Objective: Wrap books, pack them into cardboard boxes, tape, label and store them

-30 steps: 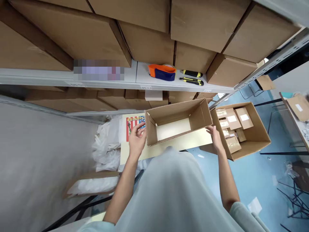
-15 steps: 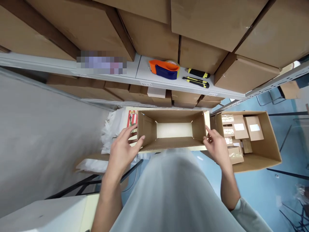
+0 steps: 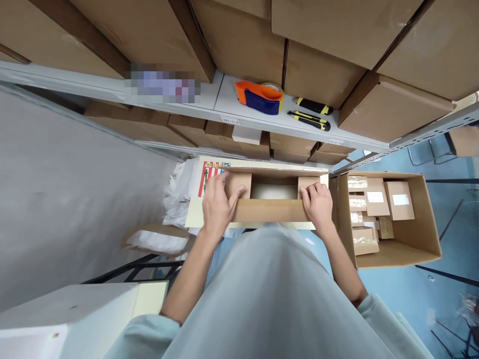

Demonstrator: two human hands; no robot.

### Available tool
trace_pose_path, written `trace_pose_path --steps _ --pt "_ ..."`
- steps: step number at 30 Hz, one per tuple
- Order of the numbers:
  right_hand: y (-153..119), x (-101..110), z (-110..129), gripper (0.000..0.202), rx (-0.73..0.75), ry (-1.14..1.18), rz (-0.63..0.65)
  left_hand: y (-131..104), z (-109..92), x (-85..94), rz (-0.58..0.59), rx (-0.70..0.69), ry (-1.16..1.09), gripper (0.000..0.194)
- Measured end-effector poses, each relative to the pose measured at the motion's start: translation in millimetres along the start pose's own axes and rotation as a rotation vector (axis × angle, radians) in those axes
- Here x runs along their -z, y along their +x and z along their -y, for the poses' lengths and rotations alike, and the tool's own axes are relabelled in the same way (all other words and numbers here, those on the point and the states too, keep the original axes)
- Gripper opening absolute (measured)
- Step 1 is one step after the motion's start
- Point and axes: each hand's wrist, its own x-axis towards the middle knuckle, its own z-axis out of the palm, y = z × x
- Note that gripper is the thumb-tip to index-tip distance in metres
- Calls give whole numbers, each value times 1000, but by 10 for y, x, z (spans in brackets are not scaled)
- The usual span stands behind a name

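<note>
A long cardboard box [image 3: 269, 211] lies on a cream-coloured worktop in front of my body. Its two short end flaps are folded inward, and the near long flap lies across their front part. Between the flaps, the pale inside of the box shows through a gap. At the left end, my left hand [image 3: 218, 202] grips the box, its thumb on the folded flaps. My right hand [image 3: 319, 203] holds the right end with the thumb pressing near the corner; its other fingertips are partly hidden.
Beyond the box, a shelf [image 3: 209, 105] carries cartons, an orange and blue tape dispenser [image 3: 259, 98] and box cutters [image 3: 310, 120]. On the right stands a large open carton [image 3: 415, 244] with several small boxes. A printed sheet [image 3: 211, 174] lies under the box's left side.
The box's end flaps and near long flap have been folded inward over its opening. Both hands have moved closer together along the box, and the view has shifted slightly.
</note>
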Motion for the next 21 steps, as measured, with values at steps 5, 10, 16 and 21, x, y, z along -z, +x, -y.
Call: trace_pose_path --steps 5,10,16,21 --pt "74 -280 8 82 -60 41 -354 182 106 -208 -112 -218 51 112" --pt "25 -260 -11 58 0 40 -295 195 266 -201 -96 -255 -20 66" --pt "-33 -236 -51 34 -16 179 -144 207 553 -279 -39 -110 -304 38" --pt "-100 -207 -65 43 -240 329 12 235 682 -391 80 47 -482 86"
